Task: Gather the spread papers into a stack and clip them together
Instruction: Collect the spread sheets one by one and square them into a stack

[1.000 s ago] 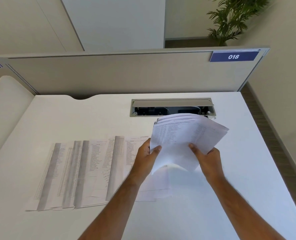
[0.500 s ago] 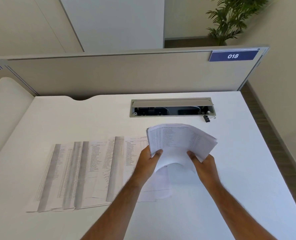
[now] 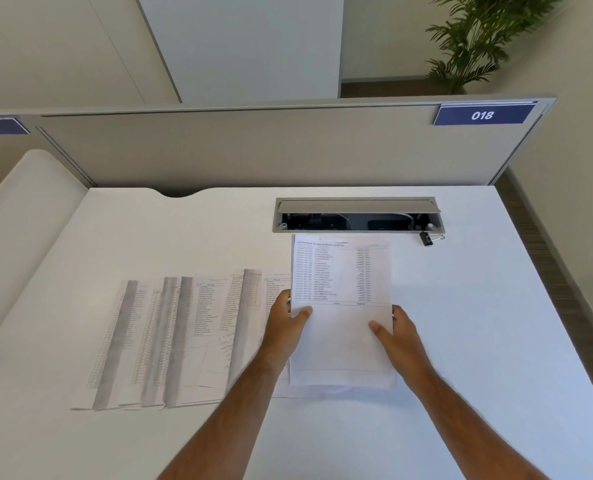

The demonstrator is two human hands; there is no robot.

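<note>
A stack of printed papers [image 3: 342, 282] lies flat on the white desk [image 3: 478, 341], squared up, with its far edge near the cable tray. My left hand [image 3: 286, 318] grips its left edge, thumb on top. My right hand [image 3: 394, 332] grips its right edge, thumb on top too. To the left, several spread papers [image 3: 177, 337] lie overlapping in a row on the desk; their right end is hidden under my left hand and the stack. A small black binder clip [image 3: 426, 238] sits on the desk, beyond the stack's far right corner.
An open cable tray [image 3: 357, 216] is sunk into the desk just behind the stack. A grey partition [image 3: 253, 147] with labels 017 and 018 closes off the desk's far side. The desk's right edge drops to the floor; a potted plant [image 3: 475, 39] stands far back.
The stack was held up, bent and fanned, in both hands; it now lies flat and squared on the desk. The binder clip, hidden at first, is in view.
</note>
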